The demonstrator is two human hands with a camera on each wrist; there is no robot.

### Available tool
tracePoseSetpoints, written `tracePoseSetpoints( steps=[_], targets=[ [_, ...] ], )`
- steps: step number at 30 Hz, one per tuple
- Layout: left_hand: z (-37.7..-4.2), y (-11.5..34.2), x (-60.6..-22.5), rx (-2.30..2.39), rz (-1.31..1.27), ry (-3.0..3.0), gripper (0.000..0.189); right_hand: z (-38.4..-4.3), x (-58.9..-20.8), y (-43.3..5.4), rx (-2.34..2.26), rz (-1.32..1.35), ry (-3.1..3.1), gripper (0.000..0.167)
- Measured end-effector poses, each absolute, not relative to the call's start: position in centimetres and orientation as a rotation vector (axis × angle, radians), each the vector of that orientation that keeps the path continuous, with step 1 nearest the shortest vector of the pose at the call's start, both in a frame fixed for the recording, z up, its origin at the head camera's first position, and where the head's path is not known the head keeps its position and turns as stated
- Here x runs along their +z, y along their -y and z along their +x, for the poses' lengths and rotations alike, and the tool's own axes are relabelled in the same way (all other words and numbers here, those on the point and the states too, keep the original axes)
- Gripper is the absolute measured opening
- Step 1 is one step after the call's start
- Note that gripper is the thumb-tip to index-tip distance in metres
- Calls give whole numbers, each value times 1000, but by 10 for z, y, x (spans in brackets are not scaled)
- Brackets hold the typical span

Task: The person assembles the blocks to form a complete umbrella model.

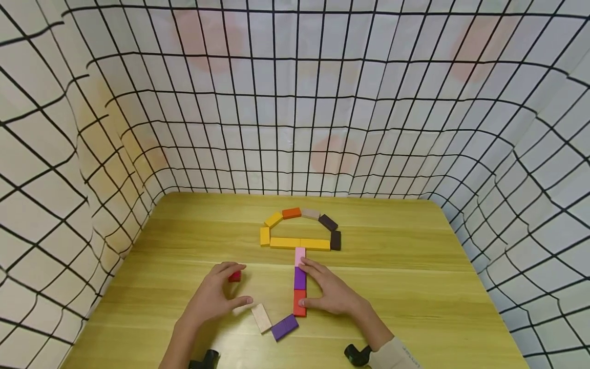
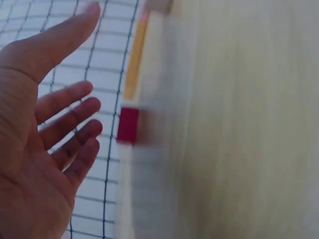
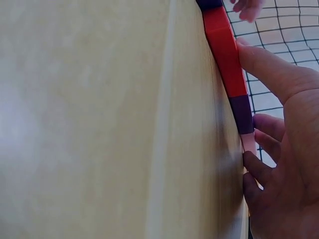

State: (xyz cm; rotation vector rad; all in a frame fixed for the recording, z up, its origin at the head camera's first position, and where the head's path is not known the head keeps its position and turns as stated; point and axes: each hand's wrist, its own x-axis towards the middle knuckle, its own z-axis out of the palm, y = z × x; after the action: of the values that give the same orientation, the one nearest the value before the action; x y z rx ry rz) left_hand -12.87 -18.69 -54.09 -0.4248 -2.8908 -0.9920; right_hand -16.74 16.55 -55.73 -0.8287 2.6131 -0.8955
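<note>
My right hand [image 1: 334,293] rests at a straight column of blocks: a pink block [image 1: 300,253] on top, a purple block [image 1: 300,279] in the middle, a red block [image 1: 299,311] below. Its thumb touches the red block, and its fingertips lie where pink meets purple. In the right wrist view these fingers are loosely extended along the column. To the left, my left hand [image 1: 212,297] is spread beside a crimson block [image 1: 235,277], which its fingers partly cover. The left wrist view shows a gap between the hand and that crimson block [image 2: 128,125].
Below the column, purple blocks [image 1: 285,327] and a pale wooden block [image 1: 261,319] curve off leftward. Above it, long yellow blocks [image 1: 285,243] form a bar under an arch of yellow, orange, pale and dark blocks [image 1: 328,222]. Grid-patterned white walls [image 1: 295,113] surround the wooden table [image 1: 405,266].
</note>
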Motion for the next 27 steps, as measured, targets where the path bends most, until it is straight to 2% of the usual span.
tracePoseSetpoints(
  steps=[5,9,14,22,27],
  targets=[
    [-145,208,-549,-984,-426,2930,101,-167,-557,-165,-891,-833,-2620,95],
    [-154,220,-554,-992,-416,2930,101,-167,-557,-164,-895,-836,-2613,94],
    [-159,227,-558,-1077,-438,2913,88,-167,-558,-164,-890,-833,-2610,94],
    [-165,229,-564,-1098,-488,2850,55,-166,-557,-164,-891,-816,-2610,94],
    [-166,230,-565,-1090,-504,2825,43,-165,-555,-164,-894,-808,-2605,93]
  ],
)
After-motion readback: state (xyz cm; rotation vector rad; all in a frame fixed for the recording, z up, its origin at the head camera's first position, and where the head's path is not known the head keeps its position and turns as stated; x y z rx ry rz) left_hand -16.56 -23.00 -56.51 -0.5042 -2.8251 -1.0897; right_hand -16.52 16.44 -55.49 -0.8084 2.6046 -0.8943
